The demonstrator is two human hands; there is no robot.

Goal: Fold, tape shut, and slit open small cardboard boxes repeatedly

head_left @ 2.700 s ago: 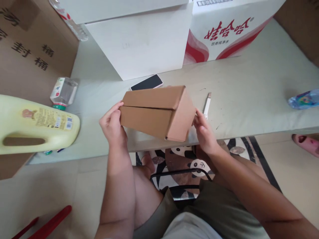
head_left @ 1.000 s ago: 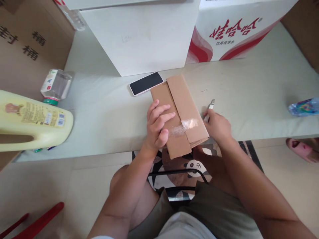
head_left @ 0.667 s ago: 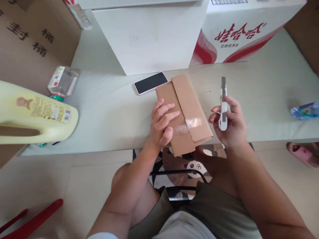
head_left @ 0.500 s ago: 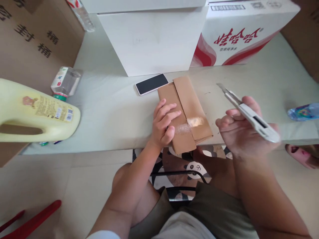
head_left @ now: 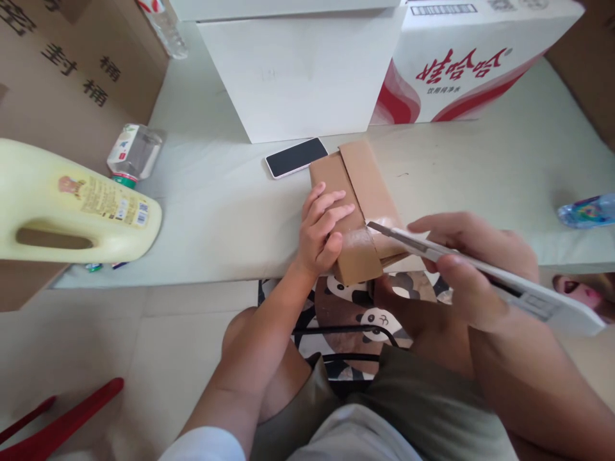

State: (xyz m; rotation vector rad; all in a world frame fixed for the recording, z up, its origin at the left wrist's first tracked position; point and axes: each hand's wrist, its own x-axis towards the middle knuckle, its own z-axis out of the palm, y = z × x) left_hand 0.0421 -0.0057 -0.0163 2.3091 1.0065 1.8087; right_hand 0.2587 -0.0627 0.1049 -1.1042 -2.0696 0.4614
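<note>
A small brown cardboard box (head_left: 371, 182) lies at the table's front edge, with clear tape across the seam between its flaps. My left hand (head_left: 321, 230) rests on the left flap, fingers spread and pressing on the cardboard. In my right hand (head_left: 480, 256) is a white utility knife (head_left: 509, 282), gripped between thumb and fingers. Its blade is out and points left, with the tip at the seam beside the tape. Whether the tip has gone into the tape I cannot tell. A phone (head_left: 296, 157) lies flat, just behind the box's far left corner.
Behind stand a white box (head_left: 302, 83) and a red-and-white carton (head_left: 461, 70). On the left are a yellow jug (head_left: 110, 211), a clear bottle (head_left: 137, 150) and a large brown carton (head_left: 110, 38). A small bottle (head_left: 586, 211) lies at the right on the pale tablecloth (head_left: 216, 211).
My right hand has turned over and brought the knife down and left, so its blade tip is now at the box's seam. My left hand stays on the box.
</note>
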